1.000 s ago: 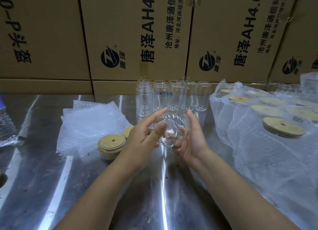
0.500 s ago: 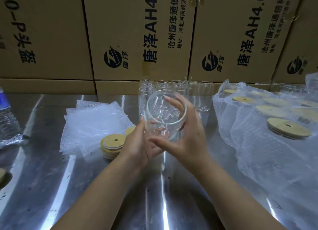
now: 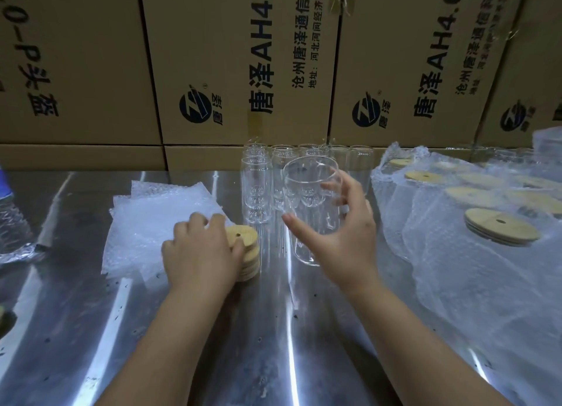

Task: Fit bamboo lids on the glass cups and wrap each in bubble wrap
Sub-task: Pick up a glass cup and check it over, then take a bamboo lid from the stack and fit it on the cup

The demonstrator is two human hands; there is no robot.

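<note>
A clear glass cup stands upright on the steel table, mouth up, with my right hand wrapped around its right side. My left hand lies over a short stack of round bamboo lids just left of the cup, fingers curled on the top lid. Behind the held cup stands a cluster of several empty glass cups. A pile of bubble wrap sheets lies flat to the left of the lids.
Wrapped cups with bamboo lids lie in bubble wrap at the right. Stacked cardboard cartons wall off the back of the steel table. A plastic water bottle lies at the left edge.
The cup was turned in both hands, then set upright on the table. My left hand left the cup and moved left onto the lid stack.
</note>
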